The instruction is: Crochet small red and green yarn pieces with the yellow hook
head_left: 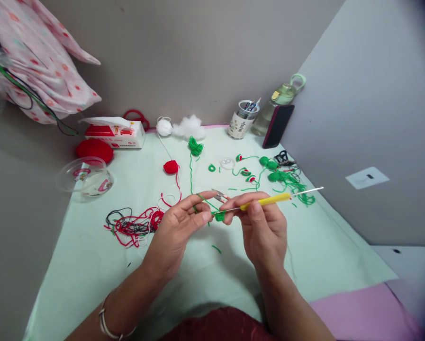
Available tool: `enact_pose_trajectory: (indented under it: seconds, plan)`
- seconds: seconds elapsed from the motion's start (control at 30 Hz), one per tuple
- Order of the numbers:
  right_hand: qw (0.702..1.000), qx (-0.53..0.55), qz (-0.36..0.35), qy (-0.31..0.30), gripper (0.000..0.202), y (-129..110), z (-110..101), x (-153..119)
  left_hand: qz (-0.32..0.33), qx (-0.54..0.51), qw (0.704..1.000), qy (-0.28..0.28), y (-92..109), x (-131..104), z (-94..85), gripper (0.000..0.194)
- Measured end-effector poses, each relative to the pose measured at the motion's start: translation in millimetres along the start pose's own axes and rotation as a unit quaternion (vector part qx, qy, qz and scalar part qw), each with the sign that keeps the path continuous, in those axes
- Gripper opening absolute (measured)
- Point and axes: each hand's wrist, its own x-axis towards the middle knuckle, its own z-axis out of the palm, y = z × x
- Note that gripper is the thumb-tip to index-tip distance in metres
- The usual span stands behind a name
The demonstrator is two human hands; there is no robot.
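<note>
My right hand (264,227) grips a crochet hook (269,201) by its yellow handle, and the bare metal end at the far side points up to the right. The hook's other tip meets a small green crochet piece (219,216). Thumb and fingers of my left hand (180,222) pinch that piece at its left edge, while green yarn runs over the raised index finger. From the green yarn bundle (195,147) a strand leads down toward my left hand. Just behind the fingertips lies a pair of small scissors (220,196), partly hidden.
Tangled red, black and white yarn (137,227) lies at left, near a clear plastic tub (91,177). A tissue box (116,134), white yarn ball (164,127), pen can (242,121), bottle (269,111) and phone (278,126) line the back. Green crocheted balls (274,176) sit at right.
</note>
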Motion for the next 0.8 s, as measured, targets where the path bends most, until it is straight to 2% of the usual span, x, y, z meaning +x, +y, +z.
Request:
enact_pose_trajectory:
  seconds: [0.6, 0.8]
  plan:
    - [0.999, -0.043, 0.003, 0.000, 0.022, -0.8, 0.7, -1.7, 0.010, 0.018, 1.000, -0.001, -3.2, 0.0, -1.7, 0.029]
    - [0.999, -0.048, -0.023, -0.009, 0.021, -1.3, 1.7, -3.6, 0.020, 0.019, 1.000, -0.007, -4.3, 0.8, -2.6, 0.028]
